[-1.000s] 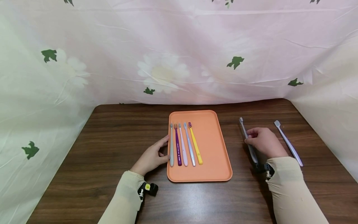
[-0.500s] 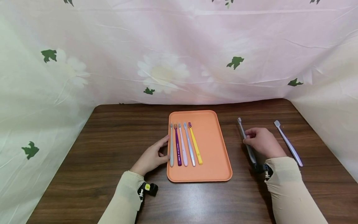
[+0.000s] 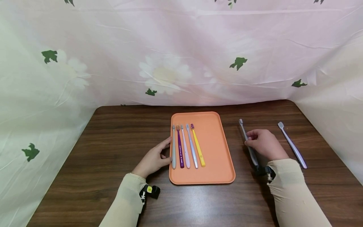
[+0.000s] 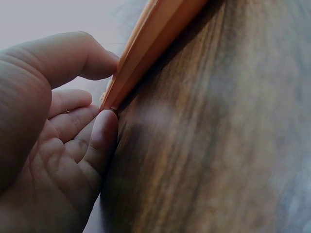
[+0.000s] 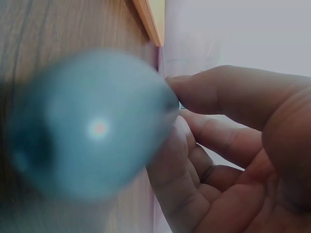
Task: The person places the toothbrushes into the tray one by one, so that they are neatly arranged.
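An orange tray [image 3: 216, 151] lies on the table with several toothbrushes side by side at its left: a grey-green toothbrush [image 3: 174, 151], a purple toothbrush [image 3: 180, 151], a pale pink toothbrush [image 3: 185, 149], a light blue toothbrush [image 3: 192, 149] and a yellow toothbrush [image 3: 198, 146]. My left hand [image 3: 153, 160] rests thumb and fingertips against the tray's left side, also seen in the left wrist view. Right of the tray, my right hand [image 3: 266, 143] pinches a grey toothbrush [image 3: 250, 153] by its handle, head pointing away. Its handle end looms blurred in the right wrist view.
A pale lavender toothbrush [image 3: 292, 145] lies at the table's right, beyond my right hand. The dark wooden table [image 3: 119, 135] ends at a flowered cloth [image 3: 170, 63] hanging behind and along both sides.
My right hand has shifted slightly left toward the tray, carrying the grey toothbrush with it. The left hand, the tray and the other toothbrushes have stayed in place.
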Demonstrator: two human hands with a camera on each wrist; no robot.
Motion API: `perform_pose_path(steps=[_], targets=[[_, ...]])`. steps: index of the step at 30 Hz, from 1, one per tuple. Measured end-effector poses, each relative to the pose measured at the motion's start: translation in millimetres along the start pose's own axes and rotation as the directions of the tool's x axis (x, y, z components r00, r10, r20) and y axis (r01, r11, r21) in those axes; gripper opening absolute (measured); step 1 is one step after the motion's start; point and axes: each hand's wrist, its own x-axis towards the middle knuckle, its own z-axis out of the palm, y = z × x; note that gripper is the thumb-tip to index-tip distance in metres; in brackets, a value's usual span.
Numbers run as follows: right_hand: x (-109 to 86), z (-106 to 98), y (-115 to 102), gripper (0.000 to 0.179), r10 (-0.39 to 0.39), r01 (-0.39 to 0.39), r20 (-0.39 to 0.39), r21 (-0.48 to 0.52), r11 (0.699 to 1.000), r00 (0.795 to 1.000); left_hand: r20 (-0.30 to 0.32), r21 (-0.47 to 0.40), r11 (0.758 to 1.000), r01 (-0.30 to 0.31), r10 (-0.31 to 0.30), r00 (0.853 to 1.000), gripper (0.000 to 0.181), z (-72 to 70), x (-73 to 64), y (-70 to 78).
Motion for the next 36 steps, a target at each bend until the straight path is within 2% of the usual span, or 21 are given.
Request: perform_pose_path(steps=[8, 24, 36], targets=[[0.1, 1, -4, 0.037, 0.014, -0.014, 0.028, 0.019, 1.000, 1.000, 0.004, -0.005, 1.000, -0.002, 0.002, 1.000, 0.074, -0.5, -0.3, 0.9], [0.4, 4, -8, 0.034, -0.001, 0.000, 0.028, 0.016, 1.000, 1.000, -0.008, -0.003, 1.000, -0.024, 0.024, 1.000, 0.075, 0.2, -0.5, 1.1], [-1.1, 8, -14, 0.034, -0.018, 0.017, 0.032, 0.039, 0.999, 0.999, 0.000, 0.001, 1.000, -0.012, 0.012, 1.000, 0.075, 0.3, -0.6, 2.5]])
